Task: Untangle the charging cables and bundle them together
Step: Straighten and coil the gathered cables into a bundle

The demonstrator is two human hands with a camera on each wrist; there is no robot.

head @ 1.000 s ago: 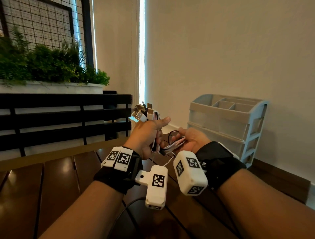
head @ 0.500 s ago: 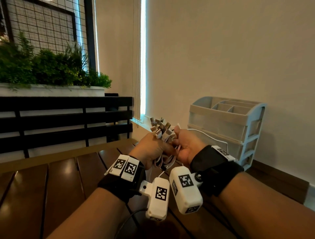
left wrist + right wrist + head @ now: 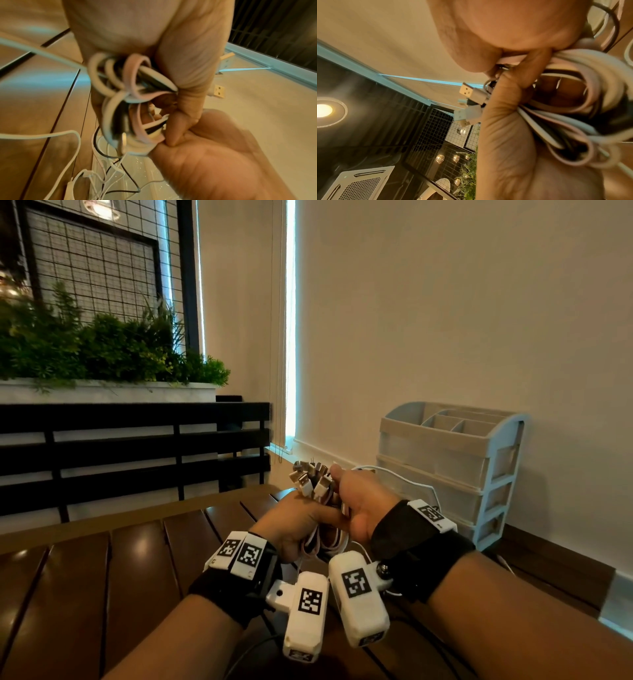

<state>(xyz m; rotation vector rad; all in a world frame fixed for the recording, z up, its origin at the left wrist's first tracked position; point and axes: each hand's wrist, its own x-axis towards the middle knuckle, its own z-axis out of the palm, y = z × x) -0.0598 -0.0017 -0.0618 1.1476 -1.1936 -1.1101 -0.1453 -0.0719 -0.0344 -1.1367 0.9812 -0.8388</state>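
Open tabletop [image 3: 85, 583] lies left of the hands; right, the drawer organizer [image 3: 452, 470] and loose cables [image 3: 96, 175] crowd the wall.

Hidden and blurred parts

Both hands cover the cable bundle [image 3: 320, 510] middle; its loops [image 3: 120, 94] smear in the left wrist view.

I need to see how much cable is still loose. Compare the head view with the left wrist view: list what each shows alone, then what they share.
Only the head view shows the pale blue plastic drawer organiser by the wall, the green planter hedge, and the metal USB plugs fanned above the fists.

Only the left wrist view shows thin white and black loose cables lying tangled below the hands.

Both show the left hand and right hand gripping the looped bundle of white, pink and black charging cables over the dark wooden slatted table.
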